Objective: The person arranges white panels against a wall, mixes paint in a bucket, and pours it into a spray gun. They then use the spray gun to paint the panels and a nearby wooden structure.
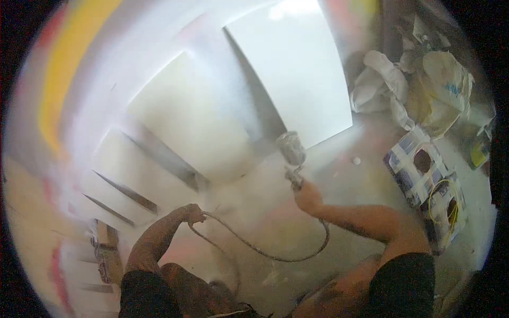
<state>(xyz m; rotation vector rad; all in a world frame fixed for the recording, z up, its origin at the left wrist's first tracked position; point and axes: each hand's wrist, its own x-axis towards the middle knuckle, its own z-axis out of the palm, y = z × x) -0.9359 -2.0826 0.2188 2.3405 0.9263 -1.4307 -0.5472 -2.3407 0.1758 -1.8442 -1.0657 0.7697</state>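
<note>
My right hand [306, 195] grips a paint-crusted spray gun [292, 155] with its cup on top, pointed toward several white panels leaning against the wall; the nearest large panel [185, 116] stands just left of the gun. A hose [265, 253] runs from the gun in a loop down and across to my left hand [193, 214], which is closed around it. White mist hangs in the air around the panels.
Another large white panel [297, 69] leans at the back. Crumpled plastic sheets and bags [419, 85] lie at the right. A taped box with round holes and a yellow wire [429, 180] sits on the floor at right. A small white cap [356, 160] lies nearby.
</note>
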